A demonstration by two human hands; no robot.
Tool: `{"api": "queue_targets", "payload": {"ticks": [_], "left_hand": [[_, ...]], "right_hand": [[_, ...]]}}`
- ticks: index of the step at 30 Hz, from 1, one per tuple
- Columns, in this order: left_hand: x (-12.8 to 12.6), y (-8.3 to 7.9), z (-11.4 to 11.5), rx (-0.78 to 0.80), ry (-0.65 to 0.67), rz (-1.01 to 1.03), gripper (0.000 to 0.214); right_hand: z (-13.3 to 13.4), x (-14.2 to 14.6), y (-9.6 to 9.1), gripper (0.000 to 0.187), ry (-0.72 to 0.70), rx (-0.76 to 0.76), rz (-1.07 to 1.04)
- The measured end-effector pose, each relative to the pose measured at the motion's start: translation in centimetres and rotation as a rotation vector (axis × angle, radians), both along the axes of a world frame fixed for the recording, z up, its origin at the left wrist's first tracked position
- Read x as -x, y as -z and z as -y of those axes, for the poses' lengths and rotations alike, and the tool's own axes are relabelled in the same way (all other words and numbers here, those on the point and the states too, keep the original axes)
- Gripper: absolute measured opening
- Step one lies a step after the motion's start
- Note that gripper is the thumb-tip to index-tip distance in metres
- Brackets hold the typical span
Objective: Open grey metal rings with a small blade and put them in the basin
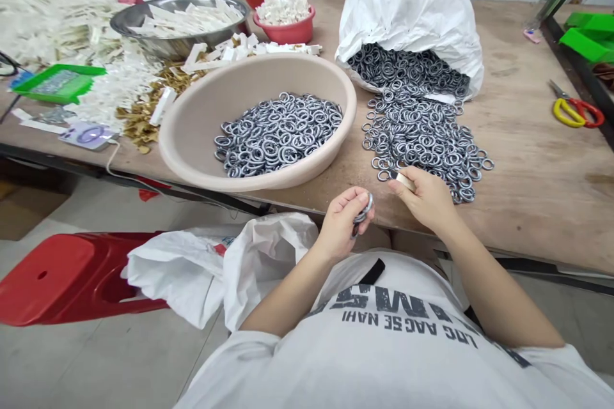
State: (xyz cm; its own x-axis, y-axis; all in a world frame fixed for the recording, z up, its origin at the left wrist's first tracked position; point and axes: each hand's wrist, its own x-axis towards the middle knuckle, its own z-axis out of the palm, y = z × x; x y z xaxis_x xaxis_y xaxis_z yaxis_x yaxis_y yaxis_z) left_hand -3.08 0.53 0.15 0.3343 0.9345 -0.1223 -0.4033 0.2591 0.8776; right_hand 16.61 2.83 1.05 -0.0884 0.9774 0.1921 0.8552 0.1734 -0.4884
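My left hand, near the table's front edge, is closed on a few grey metal rings. In my right hand is a small stick-like tool with a pale handle and a dark tip; its exact kind I cannot make out. That tip points left, close to the near edge of a loose pile of grey rings on the table. The pile spills out of a white woven sack lying with its mouth toward me. Left of it, a wide beige basin holds many more rings.
Yellow-and-red scissors lie at the right. A steel bowl and a red bowl hold white pieces, with brown and white parts heaped nearby. A green tray is at far left. Below stand a red stool and a white bag.
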Motion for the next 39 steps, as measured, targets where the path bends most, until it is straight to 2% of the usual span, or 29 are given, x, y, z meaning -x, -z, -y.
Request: {"api": "queue_targets", "payload": {"ticks": [5,9,11,13,16,18,20,23,25,27,32,35,39], "left_hand": [[0.9,0.3,-0.8,0.081,-0.079,0.04,0.032],[1.5,0.3,-1.2,0.117,-0.104,0.076,0.034],[1.6,0.3,-1.4,0.137,-0.12,0.081,0.033],[1.5,0.3,-1.6,0.144,-0.139,0.073,0.034],[0.5,0.3,-1.6,0.122,-0.145,0.029,0.036],[-0.6,0.2,-1.3,0.107,-0.144,-0.001,0.039],[-1.6,0.1,-0.8,0.105,-0.144,-0.006,0.04],[-2.6,-0.1,-0.3,0.113,-0.115,0.007,0.039],[-2.9,-0.1,-0.1,0.113,-0.099,0.007,0.038],[-2.9,-0.1,-0.1,0.08,-0.107,-0.015,0.037],[-2.8,0.2,0.0,-0.089,-0.155,-0.117,0.033],[-3.1,0.3,0.0,-0.027,-0.126,-0.086,0.037],[-3.5,0.5,-0.2,0.069,-0.093,-0.011,0.041]], "right_hand": [[-1.6,2.6,1.2,0.025,0.037,0.018,0.335],[-2.3,2.9,1.6,0.014,0.014,-0.005,0.335],[-2.2,2.6,1.5,0.01,0.0,-0.012,0.168],[-1.7,2.5,1.3,0.011,-0.043,0.018,-0.163],[-0.1,3.2,1.1,0.022,-0.109,0.101,-0.722],[1.0,4.0,1.1,0.024,-0.095,0.074,-0.893],[2.0,4.4,1.4,0.021,-0.057,-0.058,-0.851],[2.6,4.4,1.8,0.015,-0.031,-0.299,-0.634],[2.8,4.0,2.0,0.012,-0.032,-0.394,-0.536],[2.8,3.6,1.9,0.011,-0.045,-0.402,-0.52],[3.1,3.1,2.0,0.012,-0.076,-0.264,-0.667],[3.2,2.9,2.2,0.015,-0.052,-0.249,-0.709],[3.5,2.9,2.4,0.014,-0.072,-0.327,-0.712]]}}
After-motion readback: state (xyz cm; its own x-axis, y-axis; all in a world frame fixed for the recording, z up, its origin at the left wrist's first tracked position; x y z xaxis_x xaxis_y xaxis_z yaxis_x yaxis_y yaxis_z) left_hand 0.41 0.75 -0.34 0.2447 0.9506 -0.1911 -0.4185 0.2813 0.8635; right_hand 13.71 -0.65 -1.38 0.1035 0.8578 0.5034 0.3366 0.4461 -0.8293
